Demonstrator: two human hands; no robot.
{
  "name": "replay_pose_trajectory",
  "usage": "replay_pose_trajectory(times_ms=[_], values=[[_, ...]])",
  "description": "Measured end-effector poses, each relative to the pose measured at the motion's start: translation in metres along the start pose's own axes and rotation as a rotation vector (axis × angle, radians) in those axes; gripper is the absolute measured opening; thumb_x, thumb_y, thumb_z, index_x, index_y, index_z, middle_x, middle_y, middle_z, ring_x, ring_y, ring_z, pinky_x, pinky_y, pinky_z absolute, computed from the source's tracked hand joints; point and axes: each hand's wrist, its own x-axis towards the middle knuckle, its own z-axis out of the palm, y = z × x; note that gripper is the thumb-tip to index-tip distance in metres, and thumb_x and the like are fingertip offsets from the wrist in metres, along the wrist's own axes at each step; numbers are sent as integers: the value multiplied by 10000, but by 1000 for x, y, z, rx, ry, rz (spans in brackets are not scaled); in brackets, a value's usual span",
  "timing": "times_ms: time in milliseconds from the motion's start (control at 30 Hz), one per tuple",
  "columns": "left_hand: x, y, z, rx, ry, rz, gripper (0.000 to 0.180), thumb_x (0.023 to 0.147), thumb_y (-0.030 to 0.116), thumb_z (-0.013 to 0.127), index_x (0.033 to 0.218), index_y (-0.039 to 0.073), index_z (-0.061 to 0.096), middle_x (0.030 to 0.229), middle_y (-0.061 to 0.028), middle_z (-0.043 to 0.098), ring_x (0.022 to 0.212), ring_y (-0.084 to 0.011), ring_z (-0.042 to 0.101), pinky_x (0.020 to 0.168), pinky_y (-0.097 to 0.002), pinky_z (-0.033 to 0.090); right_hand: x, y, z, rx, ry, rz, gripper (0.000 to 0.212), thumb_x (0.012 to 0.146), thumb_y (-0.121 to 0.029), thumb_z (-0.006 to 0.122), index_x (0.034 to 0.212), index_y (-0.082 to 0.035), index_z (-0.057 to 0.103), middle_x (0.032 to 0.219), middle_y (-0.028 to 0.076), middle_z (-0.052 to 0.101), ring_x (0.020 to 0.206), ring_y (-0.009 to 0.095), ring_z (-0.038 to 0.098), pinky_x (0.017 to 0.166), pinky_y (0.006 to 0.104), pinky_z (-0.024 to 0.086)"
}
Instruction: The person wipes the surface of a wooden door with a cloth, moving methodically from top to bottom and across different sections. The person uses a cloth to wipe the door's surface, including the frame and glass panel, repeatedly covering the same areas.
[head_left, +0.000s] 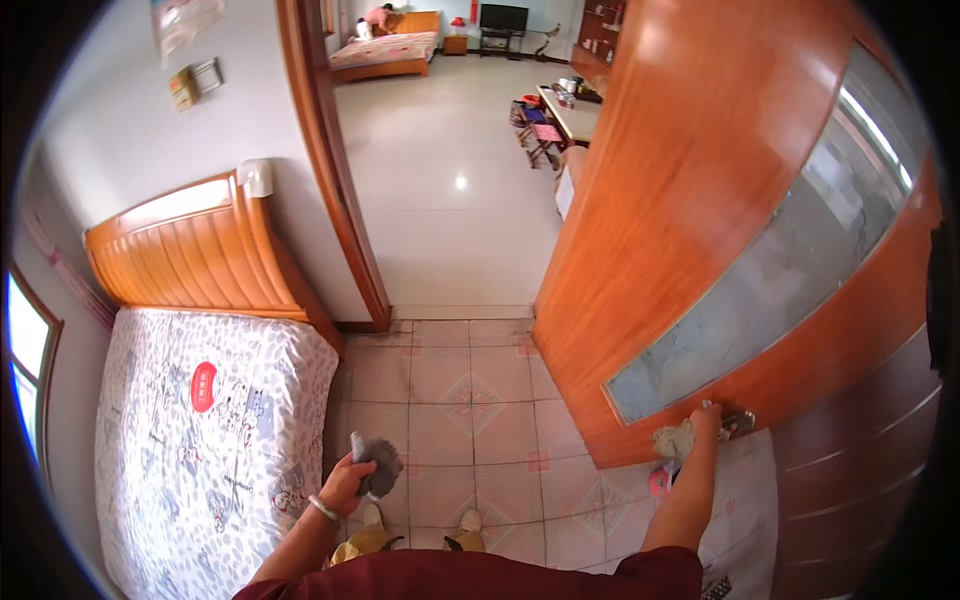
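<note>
My left hand is closed around a bunched grey cloth, held in the air between the bed and the tiled floor. A paler end of it sticks up past my fingers. My right arm reaches out to the open wooden door. There my right hand is closed on a pale yellowish cloth at the door's lower edge, below its long glass panel. Just beside that hand is a shiny metal door handle. My fingers on the cloth are partly hidden.
A bed with a patterned sheet and wooden headboard stands at left. Ahead, a doorway opens onto a room with a table, folding stools and a far bed, where another person leans over. A pink object lies below the door.
</note>
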Motion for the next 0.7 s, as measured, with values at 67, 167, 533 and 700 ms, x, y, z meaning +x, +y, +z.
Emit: replay_pose_trajectory(times_ms=[67, 167, 533, 700], values=[[-5, -16, 5, -9, 36, -24, 381, 952, 4, 573, 1332, -16, 585, 1250, -131, 679, 1141, -281, 666, 1023, -405, 524, -13, 25, 25, -84, 38, -143, 508, 842, -48, 552, 1331, 42, 449, 1308, 324, 609, 1253, 447, 583, 1067, 466, 449], [28, -3, -18, -134, -121, 19, 357, 953, 8, 561, 1307, -39, 579, 1168, -161, 697, 1035, -291, 702, 923, -408, 575, -70, -15, 7, -174, 202, -272, 521, 854, -88, 545, 1339, 57, 422, 1256, 349, 626, 1197, 477, 609, 1049, 476, 463], [-2, 164, -94, 274, -383, 227, 401, 988, 53, 565, 1383, -2, 530, 1220, -58, 654, 1097, -162, 620, 967, -299, 490, -342, -128, 182, 178, -57, -324, 803, 793, -71, 638, 1470, 134, 257, 1322, 371, 566, 1288, 435, 551, 1102, 437, 409], [7, 228, -42, 420, -639, 337, 403, 1034, 121, 560, 1423, 38, 498, 1194, -8, 624, 1063, -115, 572, 947, -286, 480, -437, -198, 273, 39, -208, -335, 917, 849, -233, 652, 1525, 144, 161, 1438, 393, 439, 1239, 474, 559, 1083, 485, 435]])
